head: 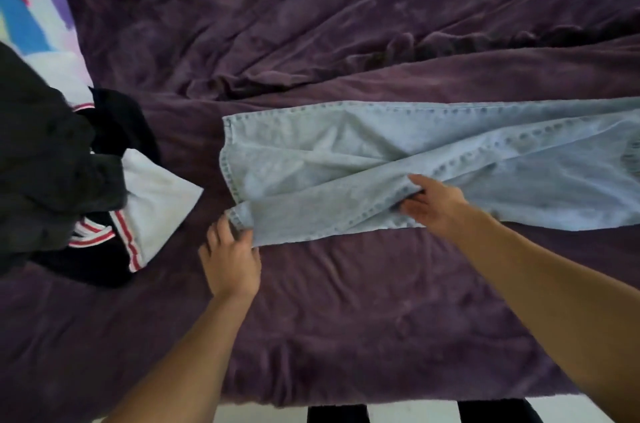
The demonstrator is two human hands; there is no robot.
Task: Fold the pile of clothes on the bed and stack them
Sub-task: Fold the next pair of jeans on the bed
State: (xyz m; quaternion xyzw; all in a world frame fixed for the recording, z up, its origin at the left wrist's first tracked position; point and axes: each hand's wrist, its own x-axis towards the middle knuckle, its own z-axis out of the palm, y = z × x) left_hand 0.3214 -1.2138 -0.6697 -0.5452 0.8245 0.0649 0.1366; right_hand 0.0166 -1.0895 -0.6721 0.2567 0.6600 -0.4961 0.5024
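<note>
Pale blue jeans (398, 159) lie stretched across the purple bedspread (346, 24), legs pointing left, the rest running off the right edge. My left hand (230, 258) pinches the hem of the nearer leg at its left end. My right hand (433, 202) grips a fold of the same leg about midway along, fingers tucked under the denim. A pile of unfolded clothes (52, 162) sits at the left: dark grey and black garments and a white piece with red stripes (152, 204).
A colourful pillow or blanket (31, 6) lies at the top left behind the pile. The near edge of the bed (346, 398) runs along the bottom, with a black and white floor below it. Bare bedspread lies between me and the jeans.
</note>
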